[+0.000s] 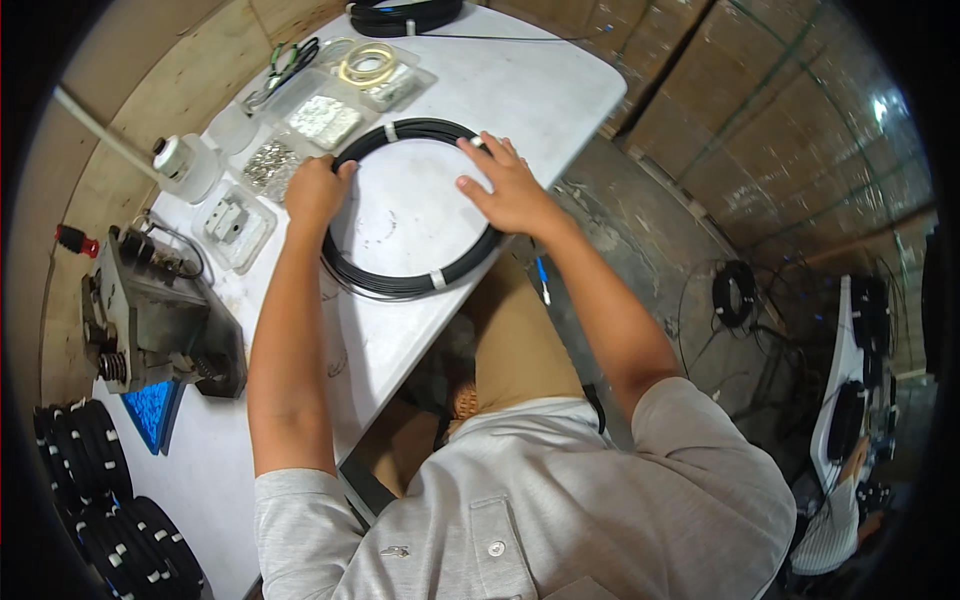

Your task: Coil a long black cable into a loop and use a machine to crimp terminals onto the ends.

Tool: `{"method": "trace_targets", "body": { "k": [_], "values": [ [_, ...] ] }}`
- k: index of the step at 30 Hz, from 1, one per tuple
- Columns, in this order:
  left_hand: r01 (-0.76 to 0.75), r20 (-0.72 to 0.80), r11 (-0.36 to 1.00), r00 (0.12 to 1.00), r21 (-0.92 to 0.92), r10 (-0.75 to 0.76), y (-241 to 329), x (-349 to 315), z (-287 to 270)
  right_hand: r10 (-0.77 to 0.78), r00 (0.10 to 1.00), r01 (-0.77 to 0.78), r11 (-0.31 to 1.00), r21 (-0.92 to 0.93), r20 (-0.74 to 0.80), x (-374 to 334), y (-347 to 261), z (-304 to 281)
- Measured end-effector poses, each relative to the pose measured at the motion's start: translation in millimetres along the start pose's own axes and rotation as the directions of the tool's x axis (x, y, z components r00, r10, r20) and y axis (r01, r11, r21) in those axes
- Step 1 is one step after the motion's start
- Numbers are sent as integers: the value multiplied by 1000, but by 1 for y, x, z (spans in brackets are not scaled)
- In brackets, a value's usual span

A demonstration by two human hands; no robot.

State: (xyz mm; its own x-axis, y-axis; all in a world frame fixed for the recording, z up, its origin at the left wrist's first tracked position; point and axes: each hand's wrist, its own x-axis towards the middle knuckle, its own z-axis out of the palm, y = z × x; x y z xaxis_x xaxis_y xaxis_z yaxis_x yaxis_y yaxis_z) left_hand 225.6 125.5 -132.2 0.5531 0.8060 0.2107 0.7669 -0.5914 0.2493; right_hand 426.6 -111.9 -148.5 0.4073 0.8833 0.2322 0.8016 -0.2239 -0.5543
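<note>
A large black cable coil (385,280), bound with white ties, lies on the white table in front of me. At its upper left rim my left hand (318,190) is closed round the bundle, with the thumb on the inner side. My right hand (508,190) rests over the coil's right rim, its fingers spread and the thumb reaching inward. A white tie or tag shows by its fingertips. Just off the table edge, below my right forearm, hangs a cable end with a blue and white connector (543,280).
Clear trays with metal bits (270,168), white parts (325,120) and yellowish rings (367,63) stand beyond my left hand. A metal press (165,310) and blue bin (152,415) are at left. More coils (140,545) hang lower left. A co-worker's sleeve (830,530) shows far right.
</note>
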Motion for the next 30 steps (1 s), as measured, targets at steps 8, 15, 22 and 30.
{"method": "trace_targets", "body": {
  "k": [8, 15, 22, 30],
  "values": [
    [23, 19, 1000, 1000, -16, -23, 2, -4, -4, 119, 946, -64, 981, -184, 302, 119, -35, 16],
    [-41, -37, 994, 999, -97, 38, -13, 0, 8, -350, 877, 454, 828, -329, 328, 136, -94, 70],
    [-66, 188, 970, 976, -234, 111, -82, -38, -48, -411, 871, 480, 829, -286, 269, 141, -79, 80],
    [122, 57, 987, 992, -104, -116, -101, -164, -87, -162, 922, 286, 898, -333, 353, 142, -116, 74]
  ]
}}
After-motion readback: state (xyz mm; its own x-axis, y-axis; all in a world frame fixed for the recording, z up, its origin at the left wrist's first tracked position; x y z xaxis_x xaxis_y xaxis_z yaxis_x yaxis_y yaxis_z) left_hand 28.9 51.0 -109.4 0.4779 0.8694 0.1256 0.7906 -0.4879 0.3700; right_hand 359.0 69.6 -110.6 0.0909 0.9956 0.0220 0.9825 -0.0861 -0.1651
